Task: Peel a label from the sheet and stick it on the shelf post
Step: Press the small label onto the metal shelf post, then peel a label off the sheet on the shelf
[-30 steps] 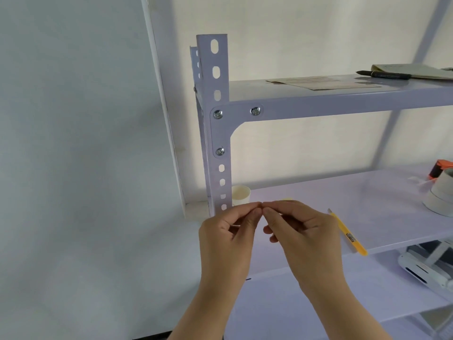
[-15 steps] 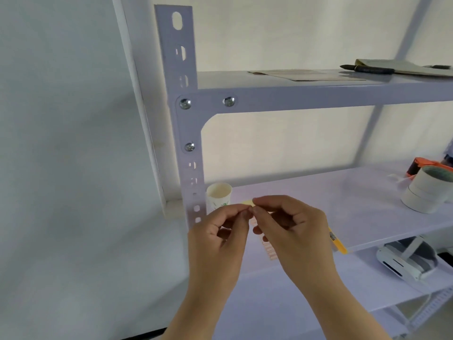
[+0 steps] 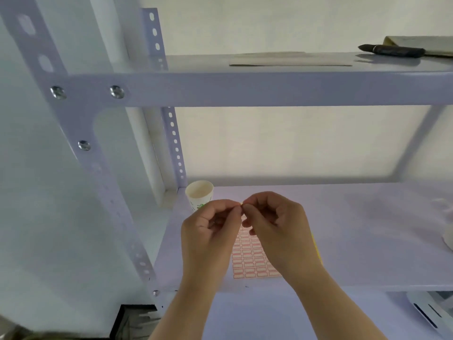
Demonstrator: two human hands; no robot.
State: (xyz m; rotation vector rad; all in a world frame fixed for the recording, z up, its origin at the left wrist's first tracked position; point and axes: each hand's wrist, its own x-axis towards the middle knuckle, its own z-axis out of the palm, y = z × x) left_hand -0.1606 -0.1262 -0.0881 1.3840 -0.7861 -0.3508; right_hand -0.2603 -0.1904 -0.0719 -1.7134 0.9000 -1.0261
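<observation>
Both hands are up over the middle shelf [image 3: 367, 229], pinched fingertip to fingertip. The left hand [image 3: 210, 227] and the right hand [image 3: 274, 222] close on something tiny at their meeting point, with only a sliver of yellowish edge showing there; I take it to be a peeled label [image 3: 242, 204], though it is too small to be sure.

The label sheet [image 3: 247, 256] lies flat on the shelf under the hands, its rows of red-bordered stickers partly covered by the right wrist.

A label like that should weigh almost nothing, be limp, and be tacky on one face. Best held by a bare corner, or it will curl and stick to skin.

The shelf post [image 3: 81, 143] stands at about 9 o'clock from the hands, well apart and blurred. A paper cup [image 3: 199, 192] sits at 11 o'clock. Something yellow shows behind the right wrist, mostly hidden.
</observation>
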